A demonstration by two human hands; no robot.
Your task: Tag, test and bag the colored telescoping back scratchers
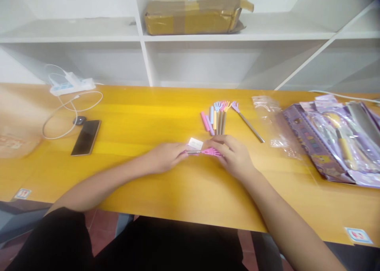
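I'm looking over a counter [133, 195], with white shelving [145, 57] standing along its far edge. A brown taped carton [192, 17] is resting up on a shelf. To the right, a purple printed box [320, 160] is holding wrapped packages, and a clear plastic bag [271, 122] is lying just beside it. My left grip [168, 157] is pressing thumb and fingers together at mid-counter; my right grip [233, 156] is curving its fingers toward it. At far left, a power strip [73, 87] is trailing a white cable, and a phone [86, 137] is lying flat nearby. A purple-headed back scratcher [251, 126] is lying alone beyond my right grip, near a bunch of back scratchers [220, 122]. Between my hands, a pink back scratcher [211, 151] is lying crosswise: the left grip is pinching its metal shaft end, while the pink head is sitting against the right fingers, though I can't tell whether they're pinching it. Pastel handle sleeves [209, 125] are lying beside the bunch. A white label [195, 143] is showing just beyond the held shaft.
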